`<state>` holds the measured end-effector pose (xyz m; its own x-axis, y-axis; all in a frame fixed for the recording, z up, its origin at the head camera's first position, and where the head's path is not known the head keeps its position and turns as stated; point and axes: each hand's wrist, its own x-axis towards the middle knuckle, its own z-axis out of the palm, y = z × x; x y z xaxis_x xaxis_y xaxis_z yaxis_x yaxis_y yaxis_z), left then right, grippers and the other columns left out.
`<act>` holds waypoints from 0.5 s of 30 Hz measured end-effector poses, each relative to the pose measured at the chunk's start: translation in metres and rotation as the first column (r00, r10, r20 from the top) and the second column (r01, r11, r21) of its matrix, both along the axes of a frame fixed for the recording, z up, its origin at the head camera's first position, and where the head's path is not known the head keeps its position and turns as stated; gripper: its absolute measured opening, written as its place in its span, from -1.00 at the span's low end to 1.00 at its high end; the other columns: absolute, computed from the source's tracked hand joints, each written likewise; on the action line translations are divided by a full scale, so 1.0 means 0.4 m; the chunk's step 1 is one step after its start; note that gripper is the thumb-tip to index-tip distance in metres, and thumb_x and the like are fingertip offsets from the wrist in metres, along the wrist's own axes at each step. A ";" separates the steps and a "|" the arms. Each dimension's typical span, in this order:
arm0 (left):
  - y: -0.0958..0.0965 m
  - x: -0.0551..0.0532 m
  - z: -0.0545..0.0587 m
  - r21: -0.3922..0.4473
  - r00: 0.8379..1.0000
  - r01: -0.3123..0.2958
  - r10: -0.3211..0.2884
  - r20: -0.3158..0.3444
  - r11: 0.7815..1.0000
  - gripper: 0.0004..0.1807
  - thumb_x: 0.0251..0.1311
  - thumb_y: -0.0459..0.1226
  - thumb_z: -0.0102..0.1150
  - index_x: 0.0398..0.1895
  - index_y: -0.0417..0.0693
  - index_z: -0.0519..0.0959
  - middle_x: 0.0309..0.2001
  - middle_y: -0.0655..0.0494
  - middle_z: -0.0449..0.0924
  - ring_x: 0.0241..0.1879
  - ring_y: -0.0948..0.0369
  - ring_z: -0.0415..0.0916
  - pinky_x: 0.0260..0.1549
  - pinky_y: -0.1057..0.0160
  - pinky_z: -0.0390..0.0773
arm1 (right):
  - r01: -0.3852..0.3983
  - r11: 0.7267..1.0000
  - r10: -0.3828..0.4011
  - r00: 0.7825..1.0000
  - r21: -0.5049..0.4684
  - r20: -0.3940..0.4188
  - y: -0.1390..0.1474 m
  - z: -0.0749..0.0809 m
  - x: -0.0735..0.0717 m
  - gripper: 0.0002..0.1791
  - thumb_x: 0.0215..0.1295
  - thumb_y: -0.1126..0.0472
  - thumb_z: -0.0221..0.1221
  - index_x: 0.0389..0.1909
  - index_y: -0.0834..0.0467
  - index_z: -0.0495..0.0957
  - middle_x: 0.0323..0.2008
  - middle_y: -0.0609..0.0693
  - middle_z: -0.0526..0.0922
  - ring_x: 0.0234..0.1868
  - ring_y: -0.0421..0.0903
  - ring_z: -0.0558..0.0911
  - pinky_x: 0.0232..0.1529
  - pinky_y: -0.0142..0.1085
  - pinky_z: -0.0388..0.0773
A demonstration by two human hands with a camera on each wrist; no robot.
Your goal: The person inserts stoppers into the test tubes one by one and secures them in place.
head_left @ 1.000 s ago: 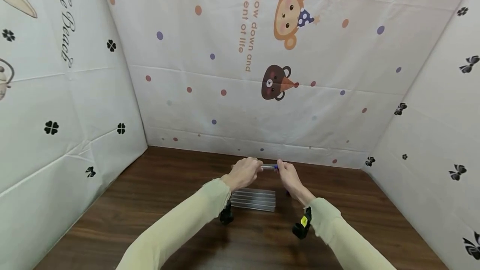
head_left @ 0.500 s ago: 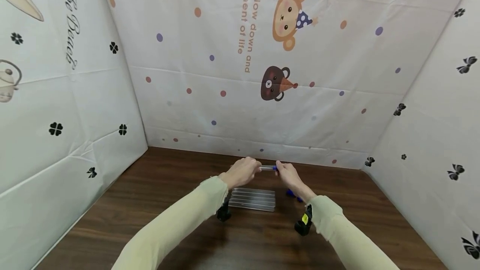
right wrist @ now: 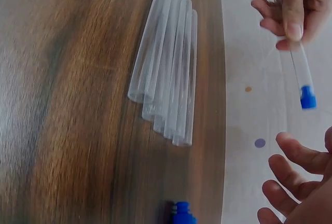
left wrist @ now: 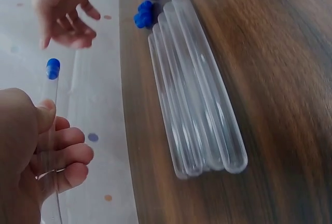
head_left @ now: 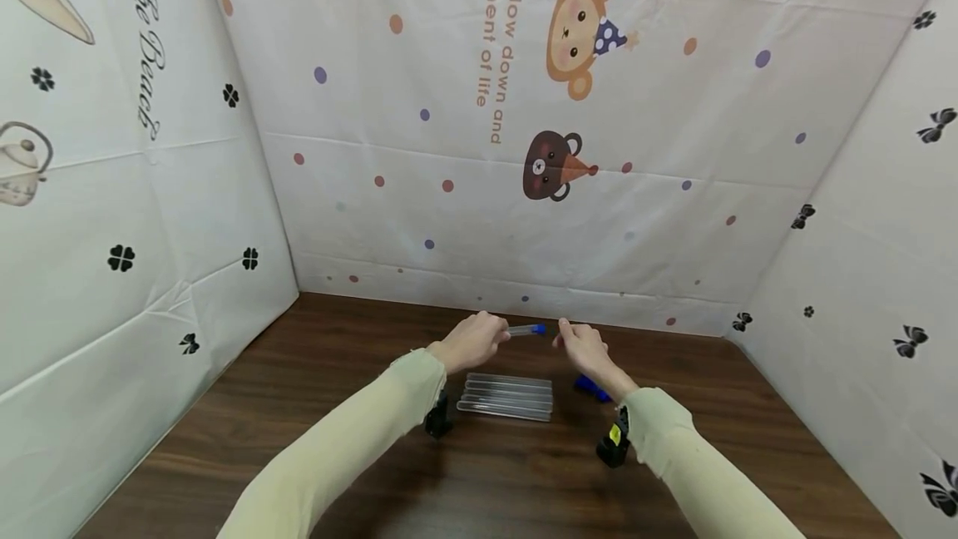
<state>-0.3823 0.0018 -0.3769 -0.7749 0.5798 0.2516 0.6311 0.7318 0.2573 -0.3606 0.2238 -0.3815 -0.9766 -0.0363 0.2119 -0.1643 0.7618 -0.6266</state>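
My left hand (head_left: 473, 342) grips a clear test tube (head_left: 520, 331) above the table, thumb against the glass-like wall in the left wrist view. A blue stopper (left wrist: 53, 68) sits in the tube's end, which points toward my right hand (head_left: 586, 348). That right hand holds nothing and is a short gap away from the stopper, its fingers loosely bent in the right wrist view. Below and between the hands, several clear test tubes (head_left: 507, 398) lie side by side on the table, without stoppers. Loose blue stoppers (head_left: 593, 388) rest to their right, partly hidden by my right wrist.
The dark wood table (head_left: 359, 439) meets a white printed cloth wall (head_left: 449, 215) at the back. Similar cloth walls stand at the left (head_left: 187, 215) and right (head_left: 868, 273). A black wrist device (head_left: 438, 418) hangs under the left wrist.
My right hand has let go of the stopper end and moved slightly right. My left hand has shifted a little left with the tube, so the blue stopper now shows.
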 end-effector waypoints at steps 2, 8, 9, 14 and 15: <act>-0.014 -0.005 -0.001 0.007 1.000 -0.013 0.012 0.014 1.000 -0.77 0.40 -0.27 0.01 -0.09 -0.11 0.65 -0.08 0.04 0.72 -0.16 0.17 0.69 -0.20 0.30 0.64 | 0.002 1.000 -0.002 1.000 0.014 0.006 0.006 -0.001 0.001 -0.39 0.56 0.02 -0.29 -0.32 0.28 0.66 -0.18 0.25 0.67 -0.13 0.13 0.54 0.04 0.22 0.21; -0.064 -0.009 0.004 0.015 0.997 -0.051 0.050 0.059 0.999 -0.75 0.43 -0.26 -0.05 -0.14 -0.14 0.64 -0.20 0.01 0.72 -0.29 0.16 0.67 -0.34 0.30 0.60 | 0.016 0.997 -0.016 1.000 0.075 -0.004 0.026 -0.002 0.005 -0.40 0.57 0.00 -0.29 -0.32 0.23 0.67 -0.22 0.20 0.66 -0.09 0.14 0.50 -0.03 0.12 0.23; -0.073 -0.009 0.006 0.017 0.996 -0.057 0.056 0.064 0.998 -0.75 0.43 -0.25 -0.05 -0.15 -0.15 0.64 -0.25 0.02 0.71 -0.36 0.18 0.64 -0.40 0.31 0.56 | 0.011 0.996 -0.010 1.000 0.088 -0.008 0.030 -0.002 0.007 -0.40 0.57 0.01 -0.29 -0.32 0.23 0.66 -0.23 0.19 0.66 -0.09 0.15 0.50 -0.04 0.13 0.24; -0.117 -0.012 0.012 0.006 0.991 -0.112 0.111 0.073 0.994 -0.76 0.42 -0.23 -0.03 -0.29 -0.13 0.61 -0.50 0.10 0.56 -0.61 0.27 0.33 -0.60 0.32 0.33 | 0.006 0.991 -0.006 1.000 0.133 -0.002 0.053 -0.007 0.011 -0.43 0.57 -0.01 -0.27 -0.31 0.21 0.65 -0.25 0.15 0.65 0.01 0.23 0.47 0.02 0.21 0.22; -0.126 -0.012 0.012 0.000 0.990 -0.124 0.124 0.070 0.992 -0.77 0.41 -0.23 -0.02 -0.31 -0.13 0.60 -0.52 0.10 0.53 -0.62 0.27 0.32 -0.61 0.32 0.32 | 0.006 0.990 -0.006 1.000 0.138 -0.003 0.058 -0.008 0.010 -0.46 0.56 -0.01 -0.24 -0.31 0.20 0.64 -0.25 0.14 0.65 0.01 0.23 0.48 0.03 0.24 0.21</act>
